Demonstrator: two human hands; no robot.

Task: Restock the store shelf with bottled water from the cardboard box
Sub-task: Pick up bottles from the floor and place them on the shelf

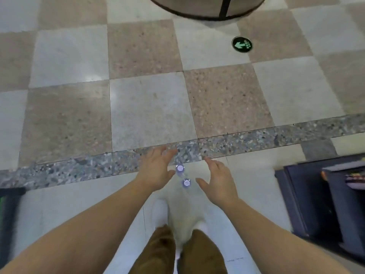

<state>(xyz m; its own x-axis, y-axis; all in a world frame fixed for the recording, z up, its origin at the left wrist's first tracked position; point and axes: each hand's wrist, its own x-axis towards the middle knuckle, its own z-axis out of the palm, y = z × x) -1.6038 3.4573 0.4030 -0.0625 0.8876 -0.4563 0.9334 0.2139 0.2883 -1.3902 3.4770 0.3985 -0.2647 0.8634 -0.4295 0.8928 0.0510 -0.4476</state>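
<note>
Two water bottles stand upright on the tiled floor between my hands, seen from above as pale purple caps: one (180, 168) farther away, the other (186, 183) nearer my feet. Their clear bodies are blurred. My left hand (156, 169) reaches down just left of the caps with fingers spread and straight. My right hand (216, 181) hangs just right of them, fingers extended too. Neither hand holds anything. No cardboard box is in view.
A dark shelf unit (324, 198) stands at the right edge, another dark fixture (9, 206) at the left edge. A round beige base (205, 6) with a black rim sits far ahead, near a green arrow floor sticker (242, 44). My white shoes (161, 212) are below.
</note>
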